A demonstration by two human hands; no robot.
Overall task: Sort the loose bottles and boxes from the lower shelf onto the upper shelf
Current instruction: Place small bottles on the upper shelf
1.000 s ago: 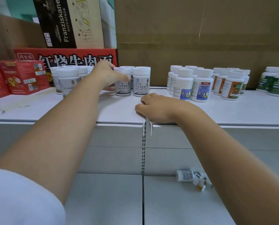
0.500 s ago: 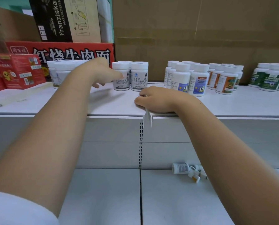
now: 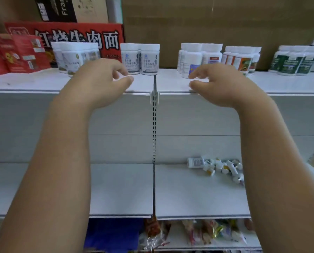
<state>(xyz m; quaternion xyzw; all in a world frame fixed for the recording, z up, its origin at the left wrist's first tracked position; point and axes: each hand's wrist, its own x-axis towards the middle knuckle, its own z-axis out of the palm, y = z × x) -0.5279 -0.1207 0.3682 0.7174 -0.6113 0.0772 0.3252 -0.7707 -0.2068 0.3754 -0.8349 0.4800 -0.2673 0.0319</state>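
Nearest, at the bottom edge, packets (image 3: 198, 232) in shiny wrap lie on the lowest level. Something blue (image 3: 112, 232) sits to their left, too blurred to tell what it is. Above them is the white lower shelf (image 3: 116, 189), its two panels split by a slotted post (image 3: 154, 134) that runs up the back wall.

On the right panel, near that wall, lie the loose bottles (image 3: 223, 168), a heap of small white ones, some marked with yellow or orange. At the heap's left end a larger bottle (image 3: 195, 162) lies on its side, cap to the left. The right forearm (image 3: 273, 161) hides the heap's right end, and the left forearm (image 3: 57, 161) rises from the other corner.

The left hand (image 3: 97, 83) and right hand (image 3: 223, 84) are held up well apart, one on each side of the post, level with the front edge of the upper shelf (image 3: 24, 83). On both, the fingers are loosely curled with the thumb apart from them, and they hold nothing. Whether either hand touches the edge cannot be told.

Upright white-capped bottles stand in groups on the upper shelf:
- a grey-label group (image 3: 74, 57) behind the left hand
- a pair (image 3: 139, 59) just left of the post
- a blue-label group (image 3: 198, 59)
- an orange-label group (image 3: 242, 59)
- a green-label group (image 3: 295, 61)

Red boxes (image 3: 15, 53) stand at the far left. Behind them are a red carton (image 3: 79, 37) with white characters, a black carton (image 3: 61, 8) on top of it, and brown cardboard (image 3: 207, 24).
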